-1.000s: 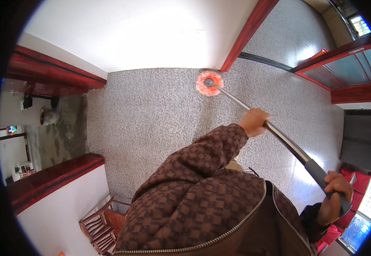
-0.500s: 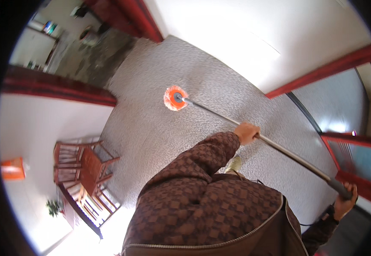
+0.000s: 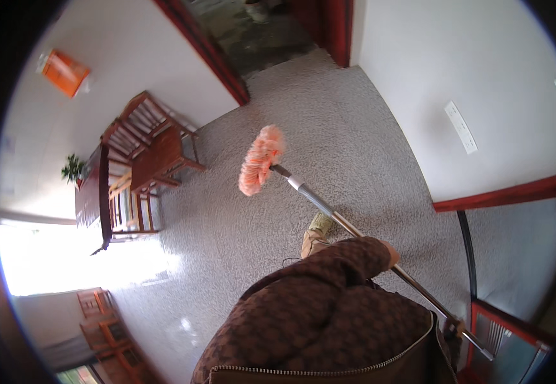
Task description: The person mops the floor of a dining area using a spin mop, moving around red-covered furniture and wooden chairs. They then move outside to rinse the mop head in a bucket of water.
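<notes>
Daylight blazes white at the far left, lower than the pink-orange mop head [image 3: 262, 160]. Left of the mop head and higher, an orange object [image 3: 67, 73] hangs against the white wall; level with the mop head, near that wall, is a green plant [image 3: 73, 168] beside a dark table [image 3: 93, 198]. A brown wooden chair [image 3: 159, 157] stands between this table and the mop head. More wooden furniture [image 3: 105, 326] shows well below and left of the mop head, toward the picture's lower edge.

The mop head, fluffy and seen edge-on, is over the grey floor [image 3: 335, 121]; whether it touches cannot be told. From it the metal pole [image 3: 349, 225] slants down to the right. A shoe [image 3: 320, 224] is below and right of the mop head, just under the pole.

Farther along, down and right of the mop head, the left hand [image 3: 391, 254] is closed on the pole, single fingers hidden. The right hand [image 3: 455, 328], farthest from the mop head, is small and shadowed, its fingers curled around the pole. A socket strip [image 3: 461, 127] is on the wall well right of the mop head.
</notes>
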`<act>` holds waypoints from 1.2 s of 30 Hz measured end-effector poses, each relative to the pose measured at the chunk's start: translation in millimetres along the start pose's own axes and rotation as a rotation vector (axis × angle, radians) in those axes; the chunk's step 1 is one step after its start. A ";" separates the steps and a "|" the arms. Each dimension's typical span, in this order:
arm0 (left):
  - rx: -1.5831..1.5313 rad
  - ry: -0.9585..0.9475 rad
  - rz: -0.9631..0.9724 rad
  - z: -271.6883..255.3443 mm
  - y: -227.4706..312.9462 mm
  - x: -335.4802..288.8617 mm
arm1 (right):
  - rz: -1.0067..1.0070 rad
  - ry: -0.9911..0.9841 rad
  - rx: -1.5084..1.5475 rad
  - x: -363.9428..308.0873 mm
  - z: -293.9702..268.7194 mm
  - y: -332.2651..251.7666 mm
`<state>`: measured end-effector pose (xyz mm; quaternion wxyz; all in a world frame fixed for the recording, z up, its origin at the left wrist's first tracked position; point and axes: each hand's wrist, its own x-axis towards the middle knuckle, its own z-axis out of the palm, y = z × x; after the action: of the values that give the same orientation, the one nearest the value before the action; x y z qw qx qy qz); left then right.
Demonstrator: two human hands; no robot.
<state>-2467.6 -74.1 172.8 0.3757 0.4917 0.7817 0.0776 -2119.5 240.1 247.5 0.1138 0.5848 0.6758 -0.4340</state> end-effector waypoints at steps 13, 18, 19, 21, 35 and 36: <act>-0.064 0.095 -0.225 11.4 12.4 -50.7 | -0.634 -0.534 -1.064 11.6 137.1 -162.9; -0.111 0.149 -0.274 7.3 -4.8 -74.8 | -0.777 -0.579 -1.289 4.5 173.0 -202.7; -0.117 0.160 -0.284 7.2 -8.6 -78.7 | -0.812 -0.590 -1.315 4.2 179.9 -208.7; -0.121 0.175 -0.303 7.6 -14.3 -88.3 | -0.894 -0.605 -1.356 3.1 189.6 -216.3; -0.150 0.277 -0.459 22.0 -30.0 -138.6 | -1.242 -0.289 -0.857 -32.4 225.1 -225.6; -0.153 0.286 -0.480 23.0 -29.2 -140.5 | -0.944 -0.465 -0.545 -30.8 210.4 -229.3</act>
<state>-2440.2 -210.7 214.0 0.3053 0.2473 0.9126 0.1136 -2388.9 81.3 246.1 0.1996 0.0601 0.9073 -0.3651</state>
